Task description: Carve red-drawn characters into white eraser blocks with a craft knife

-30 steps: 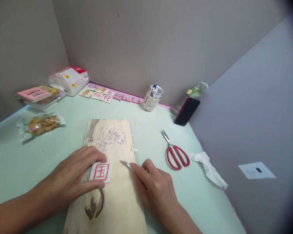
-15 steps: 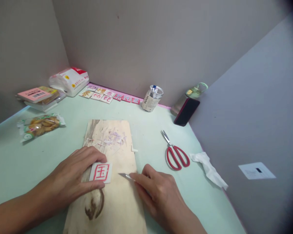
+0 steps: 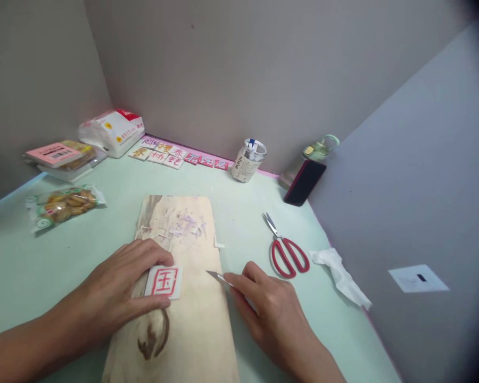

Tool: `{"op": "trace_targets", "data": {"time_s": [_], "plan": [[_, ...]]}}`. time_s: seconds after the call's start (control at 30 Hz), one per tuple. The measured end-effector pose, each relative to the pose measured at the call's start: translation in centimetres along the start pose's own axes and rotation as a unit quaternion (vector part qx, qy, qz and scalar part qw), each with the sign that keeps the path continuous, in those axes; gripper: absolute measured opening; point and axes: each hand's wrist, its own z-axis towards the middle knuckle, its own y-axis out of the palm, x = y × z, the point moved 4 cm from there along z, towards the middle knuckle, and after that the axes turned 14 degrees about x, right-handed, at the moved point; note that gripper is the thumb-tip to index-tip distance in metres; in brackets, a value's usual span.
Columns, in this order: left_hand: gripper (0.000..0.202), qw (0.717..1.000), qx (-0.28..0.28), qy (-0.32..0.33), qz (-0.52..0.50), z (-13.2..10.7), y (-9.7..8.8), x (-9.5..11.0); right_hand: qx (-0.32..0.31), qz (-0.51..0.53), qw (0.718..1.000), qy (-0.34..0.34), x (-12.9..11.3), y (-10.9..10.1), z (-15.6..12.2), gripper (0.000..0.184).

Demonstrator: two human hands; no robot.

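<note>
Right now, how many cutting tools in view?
2. The knife is in the right hand, blade over the wooden board; the scissors lie on the table, right of the board. More may be hidden inside the can.

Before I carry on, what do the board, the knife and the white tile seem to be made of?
Board: apparently bare, matte wood, judging by its streaks and knot-like brown mark.
Knife: probably smooth steel where it shows, from its grey shine.
White tile: matte, perhaps rubber or plastic; its even, flat face leaves that open.
</note>
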Motion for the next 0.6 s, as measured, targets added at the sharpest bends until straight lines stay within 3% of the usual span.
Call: {"op": "trace_targets", "data": {"time_s": [0.2,0.43,0.6], "plan": [[0.036,1.0,0.003,0.015,0.002,0.1,-0.1,0.1,-0.006,0.001,0.999,0.036,0.7,-0.2,-0.2,0.035],[0.039,1.0,0.008,0.023,0.001,0.1,-0.2,0.2,-0.058,0.043,0.995,0.063,0.9,-0.4,-0.4,0.028],[0.037,1.0,0.014,0.011,-0.008,0.1,-0.2,0.3,-0.039,0.053,0.994,0.091,1.3,-0.8,-0.3,0.029]]}}
